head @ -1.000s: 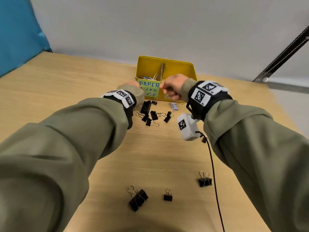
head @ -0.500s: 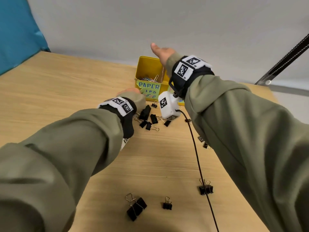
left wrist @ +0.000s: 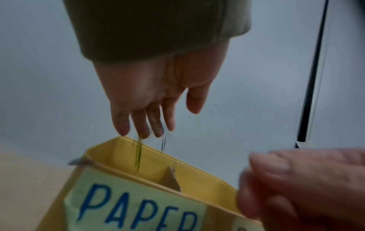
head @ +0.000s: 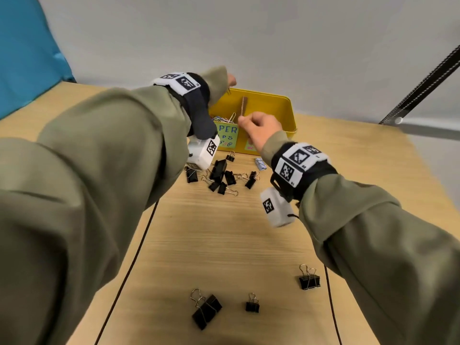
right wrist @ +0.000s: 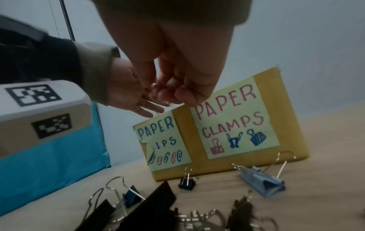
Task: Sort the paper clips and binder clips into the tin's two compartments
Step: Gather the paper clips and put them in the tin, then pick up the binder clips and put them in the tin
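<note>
Her left hand (left wrist: 158, 96) hangs with fingers spread over the tin (head: 268, 105), paper clips (left wrist: 139, 154) dropping into its left side. Her right hand (head: 258, 130) pinches something tiny. The binder clips (head: 219, 175) before the tin look stiff and light, best taken by their wire loops.

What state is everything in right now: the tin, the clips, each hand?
Yellow tin: open, no lid in sight, brown divider upright inside.
Paper clips: piled in the tin's left compartment.
Falling clips: in mid-air below the left fingers, above the tin.
Black binder clips: loose on the table.
Blue binder clip: on its side by the tin.
Left hand: fingers straight, holding nothing.
Right hand: fingers curled; contents unclear.
</note>
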Tool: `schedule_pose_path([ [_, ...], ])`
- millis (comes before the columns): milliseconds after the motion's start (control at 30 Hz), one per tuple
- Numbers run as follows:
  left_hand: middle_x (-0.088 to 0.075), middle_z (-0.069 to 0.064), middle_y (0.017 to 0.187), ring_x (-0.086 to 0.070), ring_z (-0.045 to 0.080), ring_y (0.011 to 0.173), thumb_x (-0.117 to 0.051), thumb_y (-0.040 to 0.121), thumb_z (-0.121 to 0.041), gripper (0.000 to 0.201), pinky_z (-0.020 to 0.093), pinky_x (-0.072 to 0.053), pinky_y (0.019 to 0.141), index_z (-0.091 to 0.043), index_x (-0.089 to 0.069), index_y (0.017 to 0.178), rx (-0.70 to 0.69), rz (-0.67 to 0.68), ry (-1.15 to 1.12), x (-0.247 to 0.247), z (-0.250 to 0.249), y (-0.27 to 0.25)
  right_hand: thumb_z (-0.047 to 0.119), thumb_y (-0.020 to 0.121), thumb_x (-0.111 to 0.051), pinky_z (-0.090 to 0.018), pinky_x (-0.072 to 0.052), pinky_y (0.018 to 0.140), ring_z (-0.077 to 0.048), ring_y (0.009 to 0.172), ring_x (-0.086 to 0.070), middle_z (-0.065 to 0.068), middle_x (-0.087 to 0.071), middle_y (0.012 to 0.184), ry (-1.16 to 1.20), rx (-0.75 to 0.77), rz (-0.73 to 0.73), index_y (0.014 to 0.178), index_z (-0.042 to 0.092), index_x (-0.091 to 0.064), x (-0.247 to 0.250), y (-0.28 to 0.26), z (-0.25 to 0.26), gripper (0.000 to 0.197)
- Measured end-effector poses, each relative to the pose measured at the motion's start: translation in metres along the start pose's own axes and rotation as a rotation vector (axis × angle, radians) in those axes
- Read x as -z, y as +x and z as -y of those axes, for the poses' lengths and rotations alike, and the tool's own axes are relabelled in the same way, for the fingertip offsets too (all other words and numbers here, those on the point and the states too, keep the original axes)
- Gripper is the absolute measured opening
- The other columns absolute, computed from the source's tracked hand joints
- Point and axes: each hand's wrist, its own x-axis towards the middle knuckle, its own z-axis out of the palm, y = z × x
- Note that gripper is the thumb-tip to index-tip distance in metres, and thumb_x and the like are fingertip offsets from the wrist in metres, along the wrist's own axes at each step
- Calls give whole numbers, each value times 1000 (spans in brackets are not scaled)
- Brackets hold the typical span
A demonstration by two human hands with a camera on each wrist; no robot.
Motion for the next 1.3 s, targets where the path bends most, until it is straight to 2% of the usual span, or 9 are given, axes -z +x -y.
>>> schedule_pose_path([
  [100,-33,16,151,-33,31,138,-35,101,-16,43,35,-25,112,-4,-36,143,28,-19,-65,-4,4,2,41,92,-49,-45,-51,94,-16,79,-54,16,-50,69,-40,25,5,69,33,-54,-3,-4,-5,25],
  [233,-57,14,128,-53,27,116,-40,96,-14,34,34,-42,97,-7,-55,126,-136,-189,-182,-2,38,-14,37,88,-57,-37,-52,92,-16,86,-55,9,-54,80,-259,47,139,92,24,-58,-7,-8,-6,13],
  [367,-48,11,113,-51,26,103,-53,85,-2,34,36,-45,95,-4,-50,118,-44,-324,-164,-4,80,-35,53,73,-67,-53,-36,108,-29,132,-37,-5,-33,144,-761,73,400,140,30,-36,-24,-11,-3,78],
  [533,-19,15,150,-41,37,126,-74,71,-23,93,40,-43,98,-26,-20,146,-24,273,453,-15,118,-59,62,64,-71,-55,-31,109,-35,138,-26,-1,-14,155,-920,70,532,148,40,-12,-48,-13,2,105],
  [633,-5,11,158,-29,37,138,-80,66,-31,112,46,-34,111,-31,-7,150,-66,329,643,-26,116,-58,66,64,-68,-56,-23,112,-33,141,-23,-1,-11,158,-985,66,582,148,39,-6,-54,-12,1,108],
  [833,-38,12,134,-48,34,118,-75,73,-26,80,44,-43,101,-27,-35,141,4,351,660,-37,116,-60,49,74,-70,-47,-34,102,-31,130,-39,-6,-27,144,-870,10,544,143,32,-30,-55,-14,-6,82],
  [1000,-39,14,130,-47,28,98,-69,75,-14,58,37,-46,90,-18,-46,129,8,306,529,-43,119,-67,22,76,-65,-34,-38,79,-23,90,-48,-3,-39,112,-786,-5,523,91,25,-50,-56,-22,-11,21],
  [1066,-40,14,129,-42,25,94,-68,75,-10,55,34,-42,83,-17,-48,126,17,301,491,-44,119,-69,11,76,-63,-32,-43,83,-20,88,-47,-1,-37,105,-763,5,521,81,25,-49,-55,-23,-16,20],
  [1300,-52,9,116,-50,24,93,-67,71,-1,54,36,-48,82,-22,-53,119,57,325,359,-42,123,-68,-3,78,-58,-19,-44,51,-11,60,-49,1,-52,78,-345,-162,553,89,18,-54,-25,-25,-25,24],
])
